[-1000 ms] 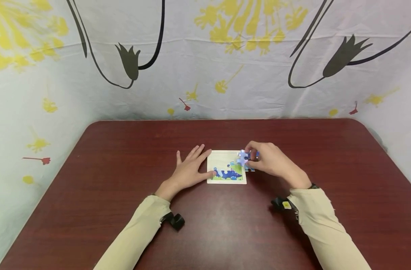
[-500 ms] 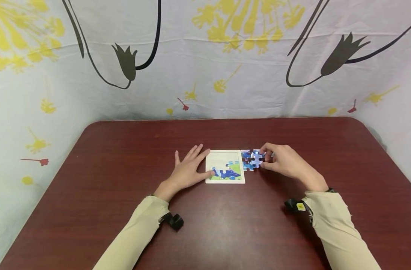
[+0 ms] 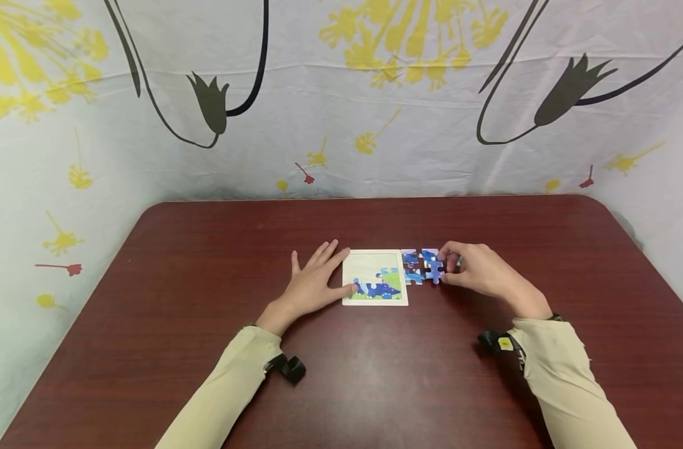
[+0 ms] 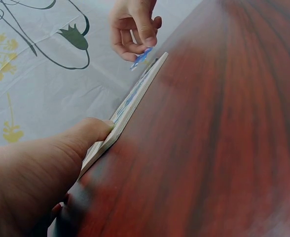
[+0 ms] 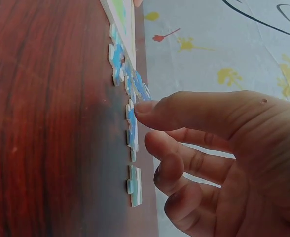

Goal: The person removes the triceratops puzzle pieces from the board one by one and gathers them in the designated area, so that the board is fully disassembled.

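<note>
In the head view, my left hand (image 3: 314, 284) rests at the left side of a shallow white-framed jigsaw tray (image 3: 369, 262), fingers spread. Its thumb presses the tray's edge, also seen in the left wrist view. Fitted pieces with a dark blue animal on green (image 3: 379, 290) fill the tray's lower and right parts. Just right of the tray, my right hand (image 3: 478, 268) pinches a blue-purple puzzle piece (image 3: 433, 269) between thumb and fingers. That piece appears tilted in the left wrist view (image 4: 142, 58).
Several loose puzzle pieces lie right of the tray, among them an upper one (image 3: 410, 257) and a lower one (image 3: 413, 277). Another loose piece (image 5: 136, 185) lies below my right hand's fingers. A patterned white cloth (image 3: 341, 149) hangs behind the dark red table (image 3: 341, 386).
My right hand has carried the puzzle piece from over the tray's right side rightward to the loose pieces, and the piece has turned somewhat. My left hand has stayed on the tray.
</note>
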Demonstrator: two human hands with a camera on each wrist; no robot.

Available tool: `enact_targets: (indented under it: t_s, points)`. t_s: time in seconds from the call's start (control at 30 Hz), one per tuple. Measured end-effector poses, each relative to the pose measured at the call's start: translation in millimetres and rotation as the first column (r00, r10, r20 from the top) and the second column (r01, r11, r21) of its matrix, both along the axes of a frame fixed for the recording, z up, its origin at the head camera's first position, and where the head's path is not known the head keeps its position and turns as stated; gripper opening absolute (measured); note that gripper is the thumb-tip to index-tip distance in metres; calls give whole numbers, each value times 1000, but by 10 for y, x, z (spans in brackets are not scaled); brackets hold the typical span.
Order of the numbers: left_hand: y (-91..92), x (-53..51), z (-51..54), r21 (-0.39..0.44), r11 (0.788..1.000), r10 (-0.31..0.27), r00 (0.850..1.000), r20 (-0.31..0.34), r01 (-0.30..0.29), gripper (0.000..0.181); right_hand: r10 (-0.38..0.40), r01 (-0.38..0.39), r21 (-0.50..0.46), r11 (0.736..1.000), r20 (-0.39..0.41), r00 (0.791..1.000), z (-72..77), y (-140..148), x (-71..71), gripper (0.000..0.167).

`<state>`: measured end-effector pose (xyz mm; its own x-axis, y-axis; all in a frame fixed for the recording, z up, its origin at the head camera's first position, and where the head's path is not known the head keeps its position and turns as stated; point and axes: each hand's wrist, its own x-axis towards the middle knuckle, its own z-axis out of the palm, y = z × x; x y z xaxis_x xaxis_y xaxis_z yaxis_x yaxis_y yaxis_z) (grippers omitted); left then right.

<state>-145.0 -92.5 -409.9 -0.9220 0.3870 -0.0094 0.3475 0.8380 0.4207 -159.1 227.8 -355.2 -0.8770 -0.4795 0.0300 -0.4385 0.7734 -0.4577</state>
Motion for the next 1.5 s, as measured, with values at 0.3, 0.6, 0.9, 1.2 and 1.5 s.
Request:
enact_targets:
  t_s: [0.3, 0.6, 0.9, 1.2, 1.5]
  points:
    - [1, -1, -5, -6, 1000, -4, 1000, -4, 4, 79, 5, -6, 24, 1000, 39, 999, -63, 42, 4, 23]
    - [-1, 4, 5, -3, 1000, -2, 1000, -3, 2, 80, 31, -31, 11, 999, 25, 999, -100, 57, -5, 23]
    - [1, -3, 5, -6, 1000, 2, 1000, 4, -2, 80, 22, -23, 21, 1000, 41, 999, -110, 63, -7, 24]
    - [4, -8, 4, -4, 1000, 3, 1000, 4, -3, 79, 11, -12, 27, 1000, 52, 999, -115, 54, -12, 25]
    - [5, -6, 1, -5, 1000, 4, 1000, 5, -4, 79, 1, -3, 31, 1000, 57, 998, -129, 50, -13, 26]
